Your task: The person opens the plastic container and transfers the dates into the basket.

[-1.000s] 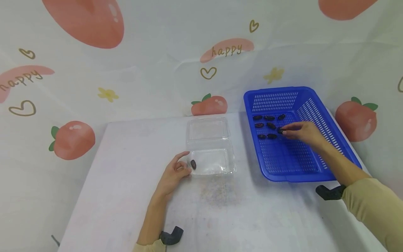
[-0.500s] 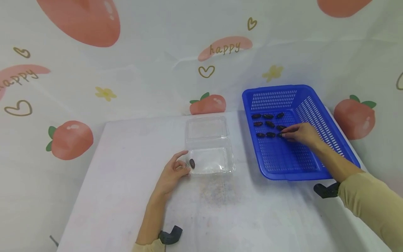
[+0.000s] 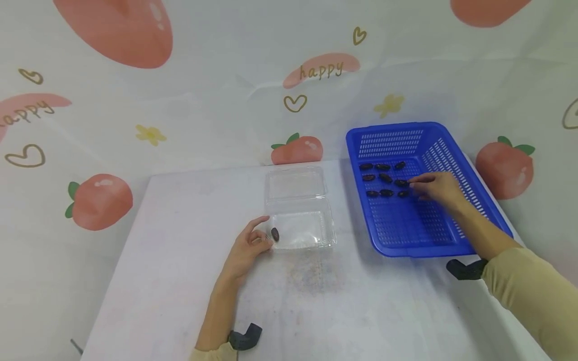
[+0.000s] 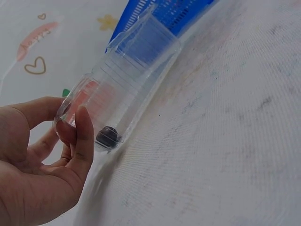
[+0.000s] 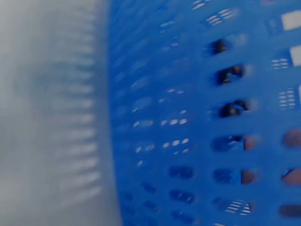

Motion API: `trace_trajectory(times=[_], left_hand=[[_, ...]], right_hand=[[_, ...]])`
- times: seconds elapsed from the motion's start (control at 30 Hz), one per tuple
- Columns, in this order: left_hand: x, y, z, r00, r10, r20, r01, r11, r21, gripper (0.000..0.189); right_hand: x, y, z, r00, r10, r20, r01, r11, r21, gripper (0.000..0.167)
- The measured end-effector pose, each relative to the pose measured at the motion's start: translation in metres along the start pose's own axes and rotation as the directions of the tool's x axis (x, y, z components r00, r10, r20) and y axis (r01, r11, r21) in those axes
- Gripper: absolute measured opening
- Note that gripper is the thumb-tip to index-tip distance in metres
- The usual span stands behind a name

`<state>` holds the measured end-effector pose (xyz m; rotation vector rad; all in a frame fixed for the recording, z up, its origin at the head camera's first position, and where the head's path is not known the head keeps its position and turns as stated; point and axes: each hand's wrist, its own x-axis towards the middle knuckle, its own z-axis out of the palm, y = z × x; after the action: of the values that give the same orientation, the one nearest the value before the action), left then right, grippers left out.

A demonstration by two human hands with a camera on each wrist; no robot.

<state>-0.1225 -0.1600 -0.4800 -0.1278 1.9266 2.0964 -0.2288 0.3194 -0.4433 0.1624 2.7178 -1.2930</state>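
Note:
In the head view my left hand (image 3: 246, 249) grips the left edge of a clear plastic clamshell box (image 3: 300, 230), which lies with its lid (image 3: 295, 184) folded back. One dark brown date (image 3: 275, 234) sits inside, by the fingers; the left wrist view shows thumb and fingers on the box wall (image 4: 141, 47). My right hand (image 3: 438, 189) reaches into a blue plastic basket (image 3: 375, 235), index fingertip right at the end of a date (image 3: 401, 183) in the middle row. Several dates (image 3: 385, 178) lie there in three rows. In the right wrist view, basket slots mostly hide the fingers.
The basket stands at the right on a white-covered table (image 3: 180, 240). A white cloth with printed peaches and hearts hangs behind (image 3: 217, 115). Brownish specks (image 3: 316, 273) mark the cover in front of the box. Dark bands (image 3: 465, 269) sit at both wrists.
My right hand has shifted from the middle row's right-hand date to the front row's and back again. Those two dates now lie in line with their rows. The left hand keeps its place.

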Motion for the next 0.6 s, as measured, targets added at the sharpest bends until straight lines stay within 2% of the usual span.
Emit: trace_trajectory(times=[0.17,0.3,0.37,0.6], left_hand=[[-0.001,0.001,-0.001,1.000,-0.001,0.007,0.001,1.000,0.004,0.064],[0.000,0.004,-0.001,1.000,0.002,0.008,-0.002,1.000,0.004,0.064],[0.000,0.004,-0.001,1.000,0.005,0.002,-0.005,1.000,0.004,0.064],[-0.003,0.005,0.000,1.000,-0.003,-0.002,0.003,1.000,0.011,0.064]], right_hand=[[-0.006,-0.011,-0.007,0.998,-0.016,-0.062,0.020,0.998,0.059,0.047],[-0.015,-0.024,-0.010,0.998,-0.024,-0.066,0.032,0.992,0.121,0.058],[-0.021,-0.031,-0.010,0.997,-0.053,-0.060,0.061,0.988,0.145,0.059],[-0.040,-0.052,0.003,0.988,-0.148,-0.040,0.153,0.968,0.200,0.047]])
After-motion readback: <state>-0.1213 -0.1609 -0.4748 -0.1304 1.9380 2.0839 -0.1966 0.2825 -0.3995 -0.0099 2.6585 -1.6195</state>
